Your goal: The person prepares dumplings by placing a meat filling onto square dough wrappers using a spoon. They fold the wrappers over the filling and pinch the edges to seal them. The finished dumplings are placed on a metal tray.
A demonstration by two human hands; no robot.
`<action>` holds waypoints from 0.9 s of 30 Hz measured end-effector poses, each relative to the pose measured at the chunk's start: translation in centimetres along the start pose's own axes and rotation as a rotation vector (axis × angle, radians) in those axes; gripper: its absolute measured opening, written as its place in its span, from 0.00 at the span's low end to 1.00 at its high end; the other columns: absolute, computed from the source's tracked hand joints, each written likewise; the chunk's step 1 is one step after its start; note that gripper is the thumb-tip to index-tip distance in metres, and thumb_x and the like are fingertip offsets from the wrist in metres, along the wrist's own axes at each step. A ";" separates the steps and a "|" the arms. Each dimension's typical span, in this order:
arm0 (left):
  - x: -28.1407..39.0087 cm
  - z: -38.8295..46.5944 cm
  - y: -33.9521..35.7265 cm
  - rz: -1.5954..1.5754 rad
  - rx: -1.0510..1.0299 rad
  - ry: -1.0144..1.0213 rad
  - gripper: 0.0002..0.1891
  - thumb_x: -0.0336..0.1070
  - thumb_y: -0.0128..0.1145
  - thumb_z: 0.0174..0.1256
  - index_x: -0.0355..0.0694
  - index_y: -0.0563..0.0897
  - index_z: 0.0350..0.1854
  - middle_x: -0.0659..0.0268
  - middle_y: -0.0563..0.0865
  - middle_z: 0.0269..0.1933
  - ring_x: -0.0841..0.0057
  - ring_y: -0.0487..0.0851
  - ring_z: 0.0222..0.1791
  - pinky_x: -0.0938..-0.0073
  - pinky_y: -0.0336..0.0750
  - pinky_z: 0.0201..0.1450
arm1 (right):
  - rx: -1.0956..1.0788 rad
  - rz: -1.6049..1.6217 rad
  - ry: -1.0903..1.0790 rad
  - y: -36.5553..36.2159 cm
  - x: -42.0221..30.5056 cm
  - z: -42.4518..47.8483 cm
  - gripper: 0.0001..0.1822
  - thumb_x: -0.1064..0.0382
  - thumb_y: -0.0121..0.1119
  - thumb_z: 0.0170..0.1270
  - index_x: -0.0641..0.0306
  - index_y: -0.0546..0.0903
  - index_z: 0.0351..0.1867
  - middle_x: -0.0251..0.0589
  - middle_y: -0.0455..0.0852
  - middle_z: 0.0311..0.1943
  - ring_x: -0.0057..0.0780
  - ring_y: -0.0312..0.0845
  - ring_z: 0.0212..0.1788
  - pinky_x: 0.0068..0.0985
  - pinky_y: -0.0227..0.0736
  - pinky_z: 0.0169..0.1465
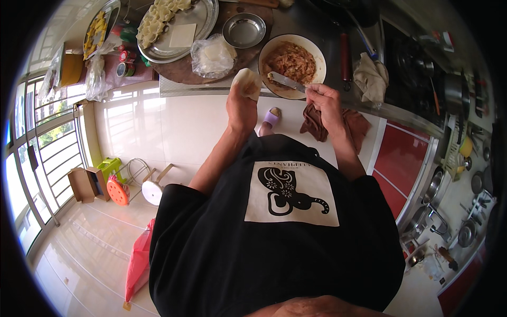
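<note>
A thin dough wrapper (246, 81) with a dab of filling on it lies in my left hand (241, 109). My right hand (325, 99) grips a flat spreader (287, 82), its tip smeared with filling, over the rim of a white bowl (321, 51). Minced filling (293, 59) sits in that bowl. Beyond my left hand, a stack of wrappers (214, 54) rests in a clear plastic bag, beside a small metal dish (244, 31). Folded dumplings (158, 21) and one flat square wrapper (183, 35) lie on a round metal tray (174, 54).
A round wooden board (178, 73) underlies the tray and dish. Right of the bowl are a dark red handle (345, 57), a beige cloth (370, 75) and a stove (408, 67). A brown cloth (315, 123) hangs below the counter edge. Stools stand on the floor to the left.
</note>
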State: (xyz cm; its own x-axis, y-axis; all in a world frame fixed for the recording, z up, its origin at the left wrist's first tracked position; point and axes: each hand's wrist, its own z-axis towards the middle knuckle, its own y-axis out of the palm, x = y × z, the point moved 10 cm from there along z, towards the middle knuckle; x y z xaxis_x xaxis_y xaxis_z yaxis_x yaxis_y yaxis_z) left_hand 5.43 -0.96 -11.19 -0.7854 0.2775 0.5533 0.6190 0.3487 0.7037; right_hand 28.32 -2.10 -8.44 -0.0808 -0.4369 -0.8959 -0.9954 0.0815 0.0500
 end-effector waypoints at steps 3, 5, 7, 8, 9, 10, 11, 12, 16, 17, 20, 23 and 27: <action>-0.5 0.0 1.9 -0.101 -0.005 -0.096 0.21 0.40 0.39 0.77 0.32 0.71 0.63 0.58 0.78 0.60 0.66 0.75 0.61 0.64 0.66 0.69 | 0.010 -0.200 -0.256 1.2 -4.1 -2.0 0.07 0.69 0.61 0.66 0.70 0.85 0.41 0.32 0.83 0.25 0.13 0.71 0.25 0.15 0.63 0.29; -1.0 -0.1 3.3 -0.179 -0.031 -0.163 0.21 0.40 0.37 0.78 0.32 0.71 0.63 0.57 0.77 0.60 0.65 0.75 0.61 0.63 0.65 0.70 | 0.037 -0.446 -0.639 3.1 -7.8 -4.2 0.07 0.69 0.62 0.64 0.71 0.84 0.39 0.38 0.85 0.27 0.22 0.78 0.28 0.22 0.74 0.35; -1.2 0.0 4.6 -0.213 -0.091 -0.187 0.21 0.39 0.35 0.78 0.32 0.70 0.63 0.56 0.77 0.61 0.64 0.74 0.62 0.61 0.65 0.70 | 0.032 -0.806 -1.000 5.1 -9.7 -6.5 0.09 0.74 0.62 0.56 0.68 0.83 0.39 0.40 0.83 0.32 0.33 0.81 0.32 0.28 0.77 0.36; -1.3 0.0 4.9 -0.219 -0.093 -0.198 0.21 0.39 0.34 0.78 0.32 0.70 0.63 0.56 0.77 0.61 0.64 0.73 0.63 0.61 0.65 0.70 | 0.037 -0.916 -1.078 5.7 -9.8 -7.3 0.11 0.75 0.62 0.53 0.67 0.83 0.39 0.40 0.83 0.33 0.35 0.81 0.33 0.29 0.77 0.35; -1.4 0.1 5.2 -0.224 -0.095 -0.211 0.21 0.39 0.33 0.78 0.32 0.70 0.63 0.55 0.76 0.61 0.63 0.73 0.63 0.61 0.64 0.71 | 0.043 -1.028 -1.154 6.4 -9.7 -8.0 0.13 0.76 0.62 0.50 0.67 0.83 0.40 0.40 0.82 0.33 0.37 0.81 0.34 0.30 0.78 0.35; -1.5 0.1 5.4 -0.230 -0.097 -0.224 0.21 0.39 0.32 0.78 0.32 0.70 0.63 0.55 0.76 0.61 0.63 0.73 0.64 0.61 0.64 0.71 | 0.037 -1.076 -1.160 6.4 -9.3 -8.2 0.15 0.77 0.62 0.46 0.66 0.83 0.39 0.39 0.80 0.34 0.36 0.81 0.35 0.30 0.77 0.34; -1.3 0.1 5.6 -0.221 -0.085 -0.219 0.21 0.40 0.31 0.78 0.32 0.69 0.63 0.55 0.76 0.61 0.63 0.72 0.64 0.61 0.64 0.71 | 0.033 -1.048 -1.145 6.0 -9.4 -8.4 0.14 0.77 0.62 0.48 0.67 0.83 0.39 0.39 0.80 0.33 0.37 0.80 0.34 0.31 0.76 0.34; -1.1 0.1 5.7 -0.209 -0.073 -0.211 0.22 0.40 0.31 0.78 0.32 0.69 0.63 0.55 0.76 0.62 0.63 0.72 0.64 0.61 0.63 0.71 | 0.027 -1.016 -1.132 5.6 -9.4 -8.4 0.13 0.78 0.62 0.50 0.68 0.83 0.39 0.40 0.79 0.31 0.38 0.78 0.32 0.32 0.74 0.33; -0.1 0.9 5.4 -0.249 -0.118 -0.140 0.22 0.40 0.31 0.78 0.32 0.69 0.64 0.55 0.75 0.62 0.63 0.72 0.65 0.61 0.61 0.72 | 0.137 -0.739 -0.983 1.8 -10.2 -7.4 0.09 0.75 0.63 0.54 0.65 0.83 0.38 0.40 0.79 0.30 0.38 0.79 0.34 0.33 0.74 0.34; 0.1 1.0 5.4 -0.257 -0.144 -0.138 0.21 0.40 0.35 0.77 0.32 0.70 0.63 0.56 0.76 0.62 0.63 0.72 0.65 0.61 0.61 0.73 | 0.182 -0.811 -0.959 1.4 -10.0 -7.0 0.09 0.74 0.63 0.55 0.65 0.83 0.38 0.40 0.79 0.30 0.39 0.79 0.34 0.34 0.74 0.34; 0.7 0.6 6.8 -0.258 -0.236 -0.144 0.22 0.41 0.45 0.74 0.32 0.72 0.63 0.56 0.77 0.62 0.63 0.73 0.64 0.62 0.62 0.73 | 0.274 -1.021 -0.892 0.8 -7.8 -4.6 0.08 0.74 0.63 0.57 0.64 0.81 0.39 0.41 0.78 0.29 0.41 0.77 0.35 0.35 0.73 0.36; 1.4 -0.6 8.8 -0.312 -0.289 -0.161 0.22 0.41 0.46 0.74 0.32 0.71 0.63 0.55 0.77 0.63 0.61 0.73 0.65 0.59 0.61 0.74 | 0.213 -1.209 -0.863 1.6 -4.1 -2.6 0.10 0.73 0.64 0.57 0.63 0.84 0.41 0.41 0.79 0.30 0.40 0.78 0.38 0.34 0.73 0.39; 1.3 -1.5 9.9 -0.294 -0.282 -0.233 0.22 0.43 0.39 0.77 0.35 0.69 0.65 0.58 0.76 0.64 0.64 0.71 0.66 0.60 0.60 0.73 | 0.229 -1.321 -0.805 2.2 -5.3 -2.8 0.13 0.72 0.64 0.56 0.61 0.84 0.44 0.38 0.78 0.39 0.38 0.76 0.44 0.35 0.72 0.45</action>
State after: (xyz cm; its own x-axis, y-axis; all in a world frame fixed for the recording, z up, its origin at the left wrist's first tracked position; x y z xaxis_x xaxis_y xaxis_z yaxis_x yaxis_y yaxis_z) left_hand 10.50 1.48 -2.84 -0.8859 0.4080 0.2208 0.3206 0.1946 0.9270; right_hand 26.38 -2.12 -2.34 0.9333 0.2634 -0.2441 -0.3012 0.2038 -0.9315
